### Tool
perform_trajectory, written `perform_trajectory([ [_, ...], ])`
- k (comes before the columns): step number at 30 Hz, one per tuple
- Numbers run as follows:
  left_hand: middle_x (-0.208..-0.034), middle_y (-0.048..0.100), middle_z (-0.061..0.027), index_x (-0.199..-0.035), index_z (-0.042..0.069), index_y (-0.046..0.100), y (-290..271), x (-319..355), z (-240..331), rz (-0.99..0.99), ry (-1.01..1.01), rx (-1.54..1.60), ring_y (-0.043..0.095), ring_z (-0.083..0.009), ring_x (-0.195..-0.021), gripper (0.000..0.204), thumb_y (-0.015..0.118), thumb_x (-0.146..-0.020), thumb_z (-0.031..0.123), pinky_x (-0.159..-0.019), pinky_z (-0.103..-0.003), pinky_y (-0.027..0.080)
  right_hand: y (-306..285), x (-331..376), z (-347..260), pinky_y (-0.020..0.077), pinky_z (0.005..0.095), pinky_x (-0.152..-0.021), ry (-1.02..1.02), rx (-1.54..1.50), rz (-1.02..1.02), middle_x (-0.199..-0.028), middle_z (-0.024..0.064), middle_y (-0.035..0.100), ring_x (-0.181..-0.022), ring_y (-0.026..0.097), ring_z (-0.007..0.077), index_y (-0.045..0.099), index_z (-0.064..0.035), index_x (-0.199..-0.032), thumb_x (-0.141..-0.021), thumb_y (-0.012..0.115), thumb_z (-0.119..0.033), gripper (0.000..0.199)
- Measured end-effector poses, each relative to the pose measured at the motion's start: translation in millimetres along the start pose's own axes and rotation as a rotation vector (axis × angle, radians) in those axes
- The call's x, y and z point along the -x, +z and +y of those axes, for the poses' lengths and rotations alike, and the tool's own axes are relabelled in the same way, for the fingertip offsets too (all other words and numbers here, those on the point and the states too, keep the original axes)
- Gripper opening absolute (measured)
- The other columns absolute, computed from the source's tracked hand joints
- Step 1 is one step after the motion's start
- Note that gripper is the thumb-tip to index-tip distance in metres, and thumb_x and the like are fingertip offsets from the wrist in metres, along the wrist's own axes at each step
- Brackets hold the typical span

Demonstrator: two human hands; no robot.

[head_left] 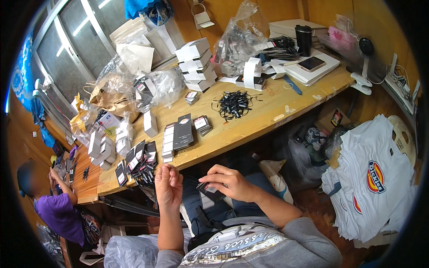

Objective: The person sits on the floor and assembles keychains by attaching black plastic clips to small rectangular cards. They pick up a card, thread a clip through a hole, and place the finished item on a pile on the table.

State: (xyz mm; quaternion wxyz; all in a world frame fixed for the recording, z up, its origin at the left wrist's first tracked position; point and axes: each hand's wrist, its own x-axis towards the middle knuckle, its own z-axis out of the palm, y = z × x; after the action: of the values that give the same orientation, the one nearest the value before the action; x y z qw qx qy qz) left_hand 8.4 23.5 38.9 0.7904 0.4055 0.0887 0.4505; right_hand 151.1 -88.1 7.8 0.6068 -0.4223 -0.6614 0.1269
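My left hand is raised at the table's front edge, its fingers pinched together; whatever may be between them is too small to make out. Over my lap, my right hand grips a black hang tag with a pale label. In front of my left hand lies a loose heap of black tags, some hanging over the edge. Just beyond stand a neat stack of larger black cards, a row of white labels and a small tag stack. Black string loops form a pile farther right.
White boxes are stacked at the back, beside plastic bags. A phone and a black tumbler stand far right. White shirts are piled at my right. Another person sits at the left, handling something.
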Motion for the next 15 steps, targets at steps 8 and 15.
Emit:
perform_trajectory([
  [8,-0.073,0.054,-0.008,-0.086,-0.002,0.054,-2,3,-4,-0.018,-0.086,-0.149,0.051,-0.0128,-0.058,0.012,0.051,-0.079,0.008,-0.052,-0.023,0.042,-6,4,1,0.0423,0.0298,-0.059,0.018,0.11,0.055,-0.075,0.0074,0.054,-0.068,0.053,0.0229,0.055,-0.0026,-0.076,-0.068,0.059,-0.008,0.01],
  [15,-0.08,0.053,-0.0074,-0.085,-0.004,0.055,6,4,-16,-0.088,-0.108,-0.486,0.051,-0.0123,-0.062,0.012,0.052,-0.077,0.003,-0.058,-0.022,0.041,-10,-4,-2,0.0405,0.027,-0.056,0.106,0.176,0.241,-0.066,0.0078,0.053,-0.061,0.051,0.02,0.057,-0.0011,-0.072,-0.067,0.062,-0.009,0.01],
])
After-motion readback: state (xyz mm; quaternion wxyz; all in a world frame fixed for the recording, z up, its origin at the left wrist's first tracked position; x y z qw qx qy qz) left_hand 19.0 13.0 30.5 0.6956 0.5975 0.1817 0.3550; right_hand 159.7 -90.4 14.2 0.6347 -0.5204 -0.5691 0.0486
